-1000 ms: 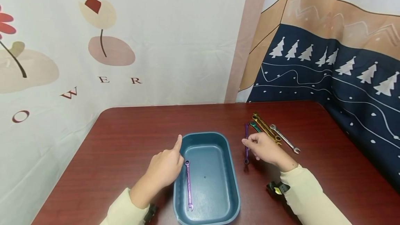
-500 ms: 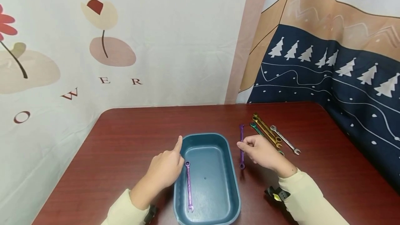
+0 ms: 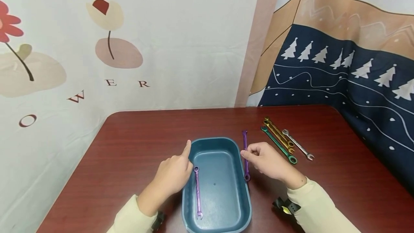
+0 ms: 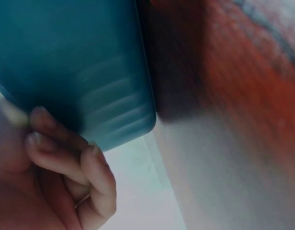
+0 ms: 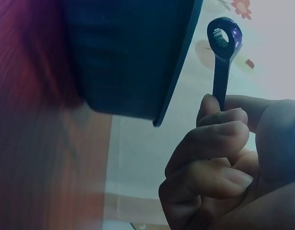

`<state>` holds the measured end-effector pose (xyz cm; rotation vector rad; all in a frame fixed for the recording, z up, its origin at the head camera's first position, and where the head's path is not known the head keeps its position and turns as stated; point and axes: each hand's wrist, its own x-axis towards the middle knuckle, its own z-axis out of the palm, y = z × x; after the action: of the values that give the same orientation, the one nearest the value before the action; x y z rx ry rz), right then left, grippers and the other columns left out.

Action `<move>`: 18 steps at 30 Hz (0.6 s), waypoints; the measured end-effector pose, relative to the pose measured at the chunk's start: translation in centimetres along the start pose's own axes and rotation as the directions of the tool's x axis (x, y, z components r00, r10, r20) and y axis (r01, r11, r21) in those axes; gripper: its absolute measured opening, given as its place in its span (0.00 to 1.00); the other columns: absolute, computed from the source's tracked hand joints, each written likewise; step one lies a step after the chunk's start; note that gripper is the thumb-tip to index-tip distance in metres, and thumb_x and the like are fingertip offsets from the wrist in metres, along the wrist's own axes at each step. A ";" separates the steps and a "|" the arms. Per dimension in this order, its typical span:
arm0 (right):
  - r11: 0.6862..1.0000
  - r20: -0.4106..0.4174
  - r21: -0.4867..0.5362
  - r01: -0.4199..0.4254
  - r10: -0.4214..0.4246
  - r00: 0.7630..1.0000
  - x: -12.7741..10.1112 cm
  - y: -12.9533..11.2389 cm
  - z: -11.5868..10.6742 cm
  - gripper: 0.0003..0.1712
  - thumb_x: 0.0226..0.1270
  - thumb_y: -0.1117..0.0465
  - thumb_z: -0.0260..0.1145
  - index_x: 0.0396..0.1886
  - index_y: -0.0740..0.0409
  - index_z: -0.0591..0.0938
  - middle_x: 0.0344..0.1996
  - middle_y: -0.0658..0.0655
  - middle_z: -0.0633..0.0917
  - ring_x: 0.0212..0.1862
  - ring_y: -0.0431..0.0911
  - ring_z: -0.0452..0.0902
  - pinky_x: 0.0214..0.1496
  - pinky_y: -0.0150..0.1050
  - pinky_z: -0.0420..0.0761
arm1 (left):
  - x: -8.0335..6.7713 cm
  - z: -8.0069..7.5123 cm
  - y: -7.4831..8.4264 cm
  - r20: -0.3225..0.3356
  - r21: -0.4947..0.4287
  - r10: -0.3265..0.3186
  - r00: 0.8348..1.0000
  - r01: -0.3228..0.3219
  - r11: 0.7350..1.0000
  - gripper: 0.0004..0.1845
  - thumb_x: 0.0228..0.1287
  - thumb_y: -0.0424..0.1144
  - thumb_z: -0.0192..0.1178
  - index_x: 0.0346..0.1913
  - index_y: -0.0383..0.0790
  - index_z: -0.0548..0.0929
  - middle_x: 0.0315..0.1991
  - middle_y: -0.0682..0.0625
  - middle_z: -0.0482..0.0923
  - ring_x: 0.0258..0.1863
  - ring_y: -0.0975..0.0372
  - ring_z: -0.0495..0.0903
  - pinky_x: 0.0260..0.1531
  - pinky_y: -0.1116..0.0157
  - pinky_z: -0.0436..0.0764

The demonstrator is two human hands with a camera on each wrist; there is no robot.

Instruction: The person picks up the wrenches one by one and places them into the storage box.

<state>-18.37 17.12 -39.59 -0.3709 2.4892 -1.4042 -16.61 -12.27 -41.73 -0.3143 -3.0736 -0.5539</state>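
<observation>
Red table (image 3: 129,146): a purple wrench (image 3: 245,154) is pinched by the right hand (image 3: 266,161) beside the blue bin (image 3: 240,190); the left hand (image 3: 174,172), forefinger extended, other fingers curled, rests against its rim.

The right hand (image 3: 266,161) pinches a purple wrench (image 3: 245,155) and holds it right at the right rim of the teal tray (image 3: 241,204), while the left hand (image 3: 174,172) rests against the tray's left rim with its index finger pointing away. Inside the tray, along the left wall, lies a second purple wrench (image 3: 197,192). On the dark red bench (image 3: 136,143), off to the right of the hands, sit a green wrench (image 3: 279,144), a gold wrench (image 3: 278,135) and a silver wrench (image 3: 298,144), side by side.
</observation>
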 end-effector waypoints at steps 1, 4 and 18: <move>1.000 0.005 0.009 0.004 -0.004 1.000 0.0 -0.1 0.1 0.23 0.73 0.54 0.62 0.24 0.69 0.77 0.11 0.49 0.67 0.14 0.39 0.61 0.15 0.31 0.59 | 0.0 0.0 0.0 -0.001 0.001 0.001 1.000 -0.001 1.000 0.37 0.70 0.41 0.53 0.79 0.38 0.55 0.09 0.54 0.62 0.08 0.62 0.59 0.13 0.66 0.60; 1.000 0.011 0.022 0.017 -0.017 1.000 -0.1 -0.4 0.3 0.24 0.73 0.53 0.62 0.24 0.69 0.76 0.11 0.49 0.67 0.14 0.39 0.61 0.16 0.31 0.59 | 0.0 -0.1 0.0 -0.004 0.006 0.002 1.000 -0.002 1.000 0.37 0.70 0.41 0.53 0.79 0.38 0.55 0.09 0.54 0.62 0.09 0.62 0.59 0.13 0.66 0.60; 0.978 0.122 0.207 0.004 -0.030 0.992 -0.5 -1.8 1.5 0.23 0.75 0.55 0.60 0.28 0.73 0.74 0.10 0.51 0.66 0.12 0.39 0.59 0.15 0.30 0.60 | -0.1 0.2 0.1 -0.021 0.001 0.003 1.000 -0.003 1.000 0.37 0.70 0.40 0.54 0.79 0.38 0.56 0.09 0.54 0.62 0.09 0.62 0.59 0.13 0.66 0.60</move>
<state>-17.23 15.17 -38.76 -0.4228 2.2213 -1.5778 -16.47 -12.10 -41.86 -0.3109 -3.0527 -0.5519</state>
